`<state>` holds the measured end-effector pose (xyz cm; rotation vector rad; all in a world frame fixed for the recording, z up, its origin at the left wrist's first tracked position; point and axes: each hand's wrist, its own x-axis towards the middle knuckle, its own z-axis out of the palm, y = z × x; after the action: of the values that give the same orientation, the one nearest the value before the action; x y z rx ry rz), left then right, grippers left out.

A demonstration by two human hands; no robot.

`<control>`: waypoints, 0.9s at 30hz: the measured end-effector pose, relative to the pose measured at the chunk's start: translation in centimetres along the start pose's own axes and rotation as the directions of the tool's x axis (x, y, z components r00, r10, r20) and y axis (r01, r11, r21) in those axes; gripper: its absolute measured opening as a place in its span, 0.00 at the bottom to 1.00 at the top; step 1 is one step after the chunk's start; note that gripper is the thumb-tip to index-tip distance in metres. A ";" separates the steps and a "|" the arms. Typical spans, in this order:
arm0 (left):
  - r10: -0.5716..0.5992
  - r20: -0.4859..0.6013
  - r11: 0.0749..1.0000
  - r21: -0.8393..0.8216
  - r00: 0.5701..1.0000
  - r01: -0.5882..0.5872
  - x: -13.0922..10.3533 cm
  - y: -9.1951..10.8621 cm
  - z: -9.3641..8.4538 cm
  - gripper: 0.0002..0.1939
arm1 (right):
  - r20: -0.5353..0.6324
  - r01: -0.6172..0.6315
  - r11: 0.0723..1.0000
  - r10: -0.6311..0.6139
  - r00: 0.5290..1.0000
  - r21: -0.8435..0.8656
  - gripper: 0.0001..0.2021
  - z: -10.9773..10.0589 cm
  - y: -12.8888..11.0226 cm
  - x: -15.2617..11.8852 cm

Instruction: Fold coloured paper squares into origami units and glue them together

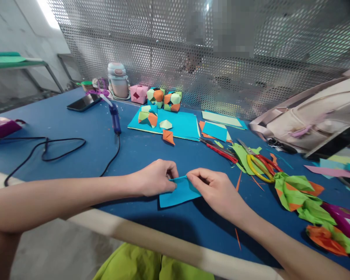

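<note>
A piece of blue paper [177, 195] is held near the front edge of the blue table, its far edge folded up. My left hand [160, 179] pinches that edge on the left, thumb toward me. At the right end of the same edge, the fingertips of my right hand [211, 184] press the paper together. Beyond my hands lie a small orange folded paper piece [168, 136] and a pale green one [166, 124]. A part-built folded shape [147, 118] in orange and green rests on a stack of blue sheets [183, 122].
Red-handled scissors [221, 151] and yellow-and-red scissors [261, 167] lie right, near crumpled paper scraps [297, 194]. On the left are a glue gun [114, 118] with its cord and a phone [84, 102]. Paper cubes [172, 102], a bottle [118, 81] and a bag [312, 109] stand behind.
</note>
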<state>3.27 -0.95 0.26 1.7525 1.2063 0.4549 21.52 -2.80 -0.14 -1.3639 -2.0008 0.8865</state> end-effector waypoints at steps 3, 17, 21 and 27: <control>-0.026 -0.009 0.999 -0.046 1.000 0.025 0.0 0.1 0.0 0.04 | -0.005 -0.014 1.000 0.014 1.000 0.021 0.15 -0.2 0.0 0.0; 0.003 0.006 1.000 -0.018 1.000 -0.003 -0.1 0.3 0.2 0.03 | 0.075 -0.063 0.997 0.059 0.995 0.047 0.11 -0.4 -0.9 0.1; -0.011 -0.009 0.999 -0.033 1.000 0.010 -0.1 0.3 0.0 0.04 | 0.092 -0.063 0.995 0.057 0.994 0.073 0.14 -0.7 -0.7 0.1; -0.026 -0.024 0.998 -0.055 0.999 0.025 -0.1 0.2 0.3 0.04 | 0.118 -0.050 0.996 0.041 0.992 0.075 0.11 -0.6 -0.6 0.2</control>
<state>3.53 -1.22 0.29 1.6879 1.2209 0.4907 21.59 -2.68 0.67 -1.3468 -2.0064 1.0752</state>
